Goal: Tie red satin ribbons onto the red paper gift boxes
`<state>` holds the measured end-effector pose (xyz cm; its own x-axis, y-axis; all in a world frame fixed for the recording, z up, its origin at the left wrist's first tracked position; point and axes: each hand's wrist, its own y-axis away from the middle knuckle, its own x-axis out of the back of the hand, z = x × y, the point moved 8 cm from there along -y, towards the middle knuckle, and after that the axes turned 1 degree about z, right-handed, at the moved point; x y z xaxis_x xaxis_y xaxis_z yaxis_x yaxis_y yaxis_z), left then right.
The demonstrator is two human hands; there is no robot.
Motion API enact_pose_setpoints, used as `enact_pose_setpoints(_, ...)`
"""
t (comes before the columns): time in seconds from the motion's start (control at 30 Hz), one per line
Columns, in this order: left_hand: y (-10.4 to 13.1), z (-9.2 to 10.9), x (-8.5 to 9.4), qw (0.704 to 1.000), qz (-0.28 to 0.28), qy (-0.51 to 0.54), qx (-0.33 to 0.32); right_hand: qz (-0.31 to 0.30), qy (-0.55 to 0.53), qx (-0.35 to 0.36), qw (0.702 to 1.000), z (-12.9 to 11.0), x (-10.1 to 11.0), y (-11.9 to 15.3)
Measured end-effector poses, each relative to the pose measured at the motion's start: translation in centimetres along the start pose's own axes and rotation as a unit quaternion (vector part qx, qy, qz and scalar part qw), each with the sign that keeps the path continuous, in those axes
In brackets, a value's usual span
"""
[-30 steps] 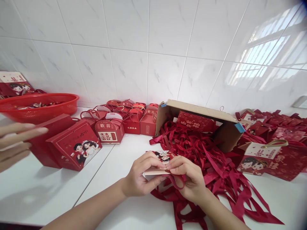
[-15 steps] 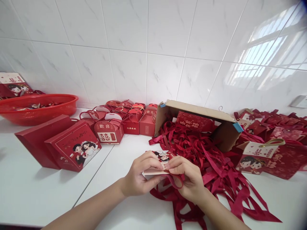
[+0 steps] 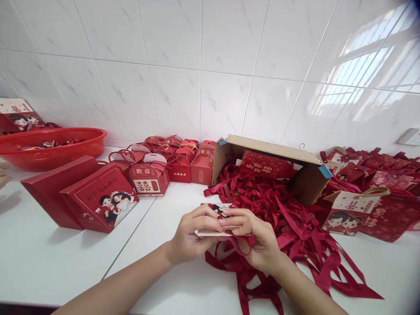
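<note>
Both hands hold a small red and white box (image 3: 210,232) printed with cartoon figures, near the middle of the table. My left hand (image 3: 193,232) grips its left side, fingers on top and thumb below. My right hand (image 3: 257,236) is closed round the right side, its fingers on the upper face. A dark red ribbon (image 3: 242,246) loops out beneath the box by my right hand. A pile of red ribbons (image 3: 272,205) spills from a cardboard box (image 3: 306,186) lying on its side, behind and right of my hands.
Two large red boxes (image 3: 101,199) stand at the left, near a red basin (image 3: 65,151). Small red gift boxes (image 3: 179,166) line the wall. More boxes and bags (image 3: 390,214) crowd the right. Another person's hand (image 3: 3,175) shows at the left edge.
My right fingers have spread forward over the top of the box, which lies a little flatter. Another person's hand has come into view at the left edge.
</note>
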<state>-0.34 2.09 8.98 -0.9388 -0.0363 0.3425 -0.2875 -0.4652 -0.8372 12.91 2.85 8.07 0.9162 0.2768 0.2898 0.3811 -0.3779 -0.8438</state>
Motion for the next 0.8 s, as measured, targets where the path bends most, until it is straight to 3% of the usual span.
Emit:
enact_pose_setpoints(0.4, -0.1, -0.1, 0.0, 1.000, -0.002, -0.008, 0.000, 0.043, -0.023, -0.012, 0.999, 0.1, 0.4, -0.2)
enact_pose_setpoints(0.67, -0.2, 0.0, 0.0, 1.000, 0.004, -0.012, -0.010, 0.105, -0.094, -0.085, 0.986, 1.3, 0.7, 0.3)
enact_pose_setpoints(0.8, 0.2, -1.0, 0.0, 0.999, -0.005, -0.050, -0.003, 0.119, -0.097, -0.108, 0.982, 2.1, 1.0, 0.4)
